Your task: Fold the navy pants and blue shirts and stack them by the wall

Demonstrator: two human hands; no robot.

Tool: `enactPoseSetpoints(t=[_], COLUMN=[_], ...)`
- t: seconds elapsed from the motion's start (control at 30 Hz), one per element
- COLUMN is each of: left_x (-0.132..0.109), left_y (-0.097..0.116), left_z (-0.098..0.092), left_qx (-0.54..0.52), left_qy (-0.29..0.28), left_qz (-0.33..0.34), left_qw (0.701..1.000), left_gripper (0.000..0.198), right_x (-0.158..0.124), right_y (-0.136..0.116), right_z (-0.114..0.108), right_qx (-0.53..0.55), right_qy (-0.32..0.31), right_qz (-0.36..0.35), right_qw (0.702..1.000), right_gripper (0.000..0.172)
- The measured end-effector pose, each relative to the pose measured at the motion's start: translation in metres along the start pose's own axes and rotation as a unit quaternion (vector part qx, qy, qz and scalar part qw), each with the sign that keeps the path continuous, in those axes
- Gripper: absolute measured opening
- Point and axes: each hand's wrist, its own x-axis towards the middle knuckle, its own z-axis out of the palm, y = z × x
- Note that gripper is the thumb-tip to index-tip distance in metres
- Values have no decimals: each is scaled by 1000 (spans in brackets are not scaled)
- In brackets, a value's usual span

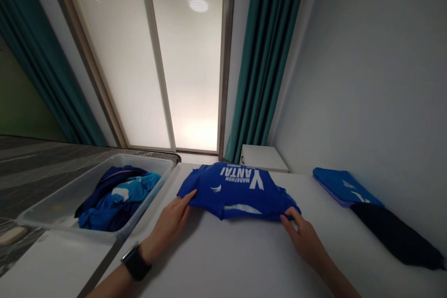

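Holding the shirt (240,191) flat on the counter (226,260) at lower center, the left hand (171,223) has its grip spread, while the right hand (303,237) touches a corner, grip unclear.

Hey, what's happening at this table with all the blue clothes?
A person has both hands on a blue shirt lying bunched on the white table. The left hand, with a watch on its wrist, rests flat at the shirt's left edge. The right hand has its fingers at the right corner. A bin of loose clothes sits to the left. A folded top and a dark garment lie to the right.
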Motion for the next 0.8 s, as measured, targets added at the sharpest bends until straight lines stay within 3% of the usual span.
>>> enactPoseSetpoints(t=[0.13,0.23,0.5,0.67,0.8], left_x=[-33,-42,-34,-52,-66], left_y=[-1,2,-7,-24,-22], left_z=[8,9,2,-3,-13], left_qx=[-3,6,84,138,139], left_qy=[-57,-87,-13,15,18], left_qz=[0,7,34,70,121], left_qw=[998,996,996,988,983], left_gripper=[44,43,43,39,33], right_x=[-32,-45,-43,-63,-77], right_y=[15,15,17,18,30], right_z=[8,12,10,6,7], right_qx=[-18,-30,-51,-79,-123], right_qy=[-72,-91,-46,-69,-95], right_qz=[-6,-16,-23,-135,-203], right_qw=[997,995,997,985,967], right_gripper=[32,29,28,20,20])
